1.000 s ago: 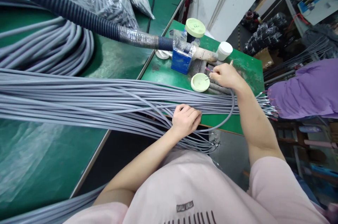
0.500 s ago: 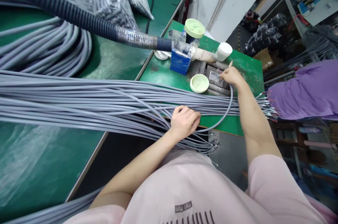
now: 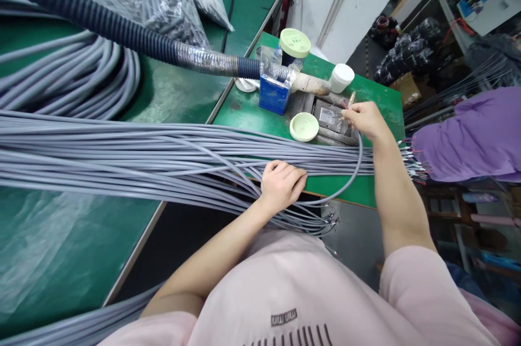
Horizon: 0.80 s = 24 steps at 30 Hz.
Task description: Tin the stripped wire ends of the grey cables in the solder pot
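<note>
My right hand [image 3: 366, 119] pinches the stripped end of a grey cable [image 3: 357, 164], with thin coloured wires poking out past the fingertips. These wires are at the right edge of a shiny, silvery square surface [image 3: 330, 117] set in a dark, grimy block, which looks like a solder pot. From that hand the cable loops down and back under my left hand [image 3: 281, 186]. My left hand lies on the near side of the grey cable bundle [image 3: 195, 150], its fingers curled over the cables; their tips are hidden.
A pale green shallow tub [image 3: 304, 127], a white tub [image 3: 342, 77], a green-lidded jar [image 3: 295, 43] and a blue box [image 3: 273, 95] surround the block. A corrugated hose [image 3: 134, 33] hangs across, its nozzle over the block. A purple-covered shape [image 3: 472, 134] is at the right.
My right hand has drawn back slightly to the right with the cable end, and its wires now show at the edge of the silvery surface. My left hand stays on the cables.
</note>
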### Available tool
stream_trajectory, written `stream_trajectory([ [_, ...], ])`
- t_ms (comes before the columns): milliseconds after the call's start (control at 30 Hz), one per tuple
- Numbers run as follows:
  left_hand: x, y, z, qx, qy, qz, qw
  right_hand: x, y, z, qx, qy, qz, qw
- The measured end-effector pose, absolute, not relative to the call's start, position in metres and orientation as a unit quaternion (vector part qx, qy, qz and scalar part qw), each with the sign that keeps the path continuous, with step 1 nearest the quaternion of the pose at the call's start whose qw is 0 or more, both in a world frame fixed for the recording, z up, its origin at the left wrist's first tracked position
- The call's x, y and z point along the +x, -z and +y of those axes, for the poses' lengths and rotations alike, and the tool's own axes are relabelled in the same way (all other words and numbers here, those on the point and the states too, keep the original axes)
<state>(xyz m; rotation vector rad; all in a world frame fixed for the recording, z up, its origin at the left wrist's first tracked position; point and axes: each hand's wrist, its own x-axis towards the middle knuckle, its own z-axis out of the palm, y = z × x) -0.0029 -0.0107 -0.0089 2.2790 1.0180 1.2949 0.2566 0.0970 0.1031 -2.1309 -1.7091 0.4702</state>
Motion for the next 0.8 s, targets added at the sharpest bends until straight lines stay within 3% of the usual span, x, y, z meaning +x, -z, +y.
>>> stream_trajectory([
  [133, 0.017, -0.011, -0.007, 0.663, -0.522, 0.359, 0.397, 0.221, -0.128, 0.028, -0.682, -0.280, -0.590, 0.330],
  [233, 0.048, -0.026, -0.010, 0.488, -0.523, 0.284, 0.638, 0.196, -0.132, -0.017, -0.653, -0.305, -0.585, 0.371],
  [300, 0.069, -0.033, -0.018, 0.383, -0.521, 0.250, 0.721, 0.188, -0.128, -0.039, -0.648, -0.312, -0.576, 0.389],
  [533, 0.106, -0.047, -0.061, 0.329, -0.515, 0.202, 0.765, 0.207, -0.109, -0.107, -0.634, -0.303, -0.508, 0.498],
  [800, 0.138, -0.054, -0.084, 0.312, -0.356, 0.177, 0.863, 0.236, -0.084, -0.150, -0.625, -0.260, -0.414, 0.608],
])
